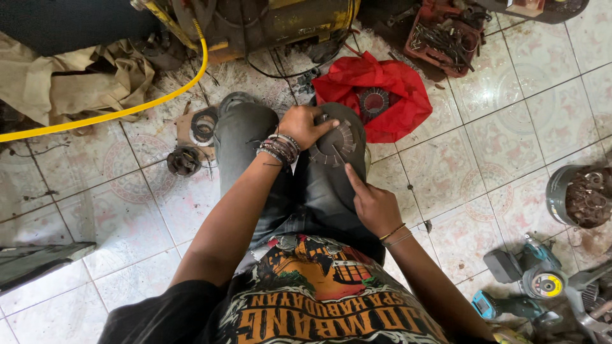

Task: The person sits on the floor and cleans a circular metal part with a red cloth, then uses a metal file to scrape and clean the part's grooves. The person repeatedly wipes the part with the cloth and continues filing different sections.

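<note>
The person wore a black short-sleeved T-shirt (306,299) printed across the chest with large orange and cream lettering and a picture in orange, green and red, over dark grey, slightly faded denim trousers (255,146). The left hand's (306,125) wrist carried a thick stack of beaded and corded bracelets (278,150). The right hand's (373,204) wrist bore two thin bangles (395,236), one gold-coloured.

A repair workshop, worked on the floor.
Grimy tiled floor (503,140), yellow machine (280,22), red parts tray (443,38), angle grinder (532,271).
</note>
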